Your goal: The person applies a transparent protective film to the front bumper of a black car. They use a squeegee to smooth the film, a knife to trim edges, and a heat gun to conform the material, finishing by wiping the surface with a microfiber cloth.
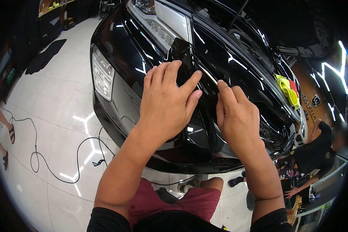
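Note:
A glossy black car front [135, 81] fills the middle, with a clear headlight [162, 31] at its upper part. A loose-looking piece of shiny black film [181, 52] stands up beside the headlight. My left hand [166, 96] lies with fingers spread against the black surface just below that piece, holding nothing. To its right, my right hand [239, 112] has its fingers curled and its thumb close to the index finger, at a bright-edged black strip [208, 73]. Whatever sits between those fingertips is hidden.
Yellow-green cloths [288, 91] rest on the car's right side. A black cable [79, 164] loops over the pale tiled floor [50, 127]. Another person [315, 154] in dark clothes is at the right; someone's sandaled foot [11, 133] shows at the left edge. A lamp unit [103, 73] is set in the bumper.

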`<state>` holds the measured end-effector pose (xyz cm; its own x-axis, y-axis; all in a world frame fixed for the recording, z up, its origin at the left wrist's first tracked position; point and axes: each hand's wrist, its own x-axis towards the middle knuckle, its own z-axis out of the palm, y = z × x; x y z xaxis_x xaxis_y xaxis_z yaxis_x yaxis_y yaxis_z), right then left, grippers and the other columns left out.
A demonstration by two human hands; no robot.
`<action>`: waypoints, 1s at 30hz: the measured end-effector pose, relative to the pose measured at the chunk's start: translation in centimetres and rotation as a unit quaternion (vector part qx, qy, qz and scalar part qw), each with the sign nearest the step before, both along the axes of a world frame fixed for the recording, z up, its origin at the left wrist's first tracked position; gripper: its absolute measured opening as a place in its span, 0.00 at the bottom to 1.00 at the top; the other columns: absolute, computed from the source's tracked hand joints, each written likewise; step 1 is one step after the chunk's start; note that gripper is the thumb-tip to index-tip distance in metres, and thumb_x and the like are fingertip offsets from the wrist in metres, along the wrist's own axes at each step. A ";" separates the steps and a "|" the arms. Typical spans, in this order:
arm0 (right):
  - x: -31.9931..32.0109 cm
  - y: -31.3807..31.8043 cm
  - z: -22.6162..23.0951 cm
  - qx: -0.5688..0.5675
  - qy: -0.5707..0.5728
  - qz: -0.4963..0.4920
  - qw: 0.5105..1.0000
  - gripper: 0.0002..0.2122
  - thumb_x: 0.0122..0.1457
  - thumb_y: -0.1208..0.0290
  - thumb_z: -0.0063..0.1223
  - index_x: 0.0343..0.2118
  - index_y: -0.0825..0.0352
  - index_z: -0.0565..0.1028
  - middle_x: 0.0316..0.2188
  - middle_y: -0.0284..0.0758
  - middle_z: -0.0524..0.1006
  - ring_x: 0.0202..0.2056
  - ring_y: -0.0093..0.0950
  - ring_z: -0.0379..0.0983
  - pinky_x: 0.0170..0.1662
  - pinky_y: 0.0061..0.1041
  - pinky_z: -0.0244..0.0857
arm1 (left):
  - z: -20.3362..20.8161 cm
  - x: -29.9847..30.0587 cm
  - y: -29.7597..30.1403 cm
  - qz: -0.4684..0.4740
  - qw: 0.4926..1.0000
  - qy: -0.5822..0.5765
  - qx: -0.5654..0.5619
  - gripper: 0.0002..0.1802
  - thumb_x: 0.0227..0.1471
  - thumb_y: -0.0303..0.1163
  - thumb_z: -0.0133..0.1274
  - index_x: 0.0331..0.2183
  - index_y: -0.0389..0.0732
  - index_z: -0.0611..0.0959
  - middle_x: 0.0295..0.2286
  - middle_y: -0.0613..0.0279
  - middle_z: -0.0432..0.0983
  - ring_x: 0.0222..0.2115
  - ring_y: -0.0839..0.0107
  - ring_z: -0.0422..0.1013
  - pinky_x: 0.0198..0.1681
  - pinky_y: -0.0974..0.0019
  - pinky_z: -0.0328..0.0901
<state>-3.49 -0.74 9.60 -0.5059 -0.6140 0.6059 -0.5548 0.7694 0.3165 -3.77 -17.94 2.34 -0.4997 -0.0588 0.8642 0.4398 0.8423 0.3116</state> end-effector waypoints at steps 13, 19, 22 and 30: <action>0.0 0.2 0.1 0.048 0.023 0.006 0.999 0.17 0.55 0.76 0.58 0.49 0.70 0.74 0.31 0.37 0.73 0.24 0.35 0.77 0.24 0.31 0.70 | -0.2 -0.2 0.0 0.001 1.000 0.017 0.001 0.20 0.57 0.40 0.56 0.51 0.49 0.83 0.51 0.45 0.70 0.53 0.49 0.65 0.58 0.48 0.56; 0.5 -0.3 0.3 0.032 0.002 -0.007 0.999 0.14 0.57 0.80 0.57 0.47 0.70 0.76 0.30 0.39 0.74 0.24 0.37 0.75 0.26 0.33 0.68 | -0.3 -0.2 -0.1 -0.001 1.000 0.014 0.004 0.20 0.57 0.40 0.56 0.50 0.48 0.83 0.51 0.45 0.70 0.53 0.49 0.65 0.58 0.48 0.56; 0.3 -0.2 0.4 0.049 -0.002 -0.004 0.999 0.17 0.55 0.78 0.57 0.49 0.71 0.75 0.31 0.38 0.73 0.24 0.37 0.76 0.26 0.32 0.70 | -0.4 -0.3 -0.2 0.003 1.000 0.019 0.004 0.20 0.57 0.40 0.56 0.50 0.48 0.83 0.51 0.45 0.71 0.53 0.49 0.65 0.58 0.48 0.57; 0.5 0.4 0.2 0.039 -0.003 0.002 0.999 0.17 0.55 0.79 0.57 0.49 0.70 0.75 0.32 0.39 0.74 0.25 0.37 0.76 0.26 0.32 0.70 | -0.7 -0.5 -0.1 0.011 1.000 0.023 0.000 0.20 0.56 0.41 0.57 0.51 0.50 0.83 0.51 0.46 0.70 0.53 0.50 0.66 0.57 0.48 0.57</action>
<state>-3.03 -0.34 9.84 -0.5070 -0.6614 0.5527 -0.5598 0.7402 0.3724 -4.25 -18.01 1.68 -0.4582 -0.0705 0.8860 0.4342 0.8521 0.2923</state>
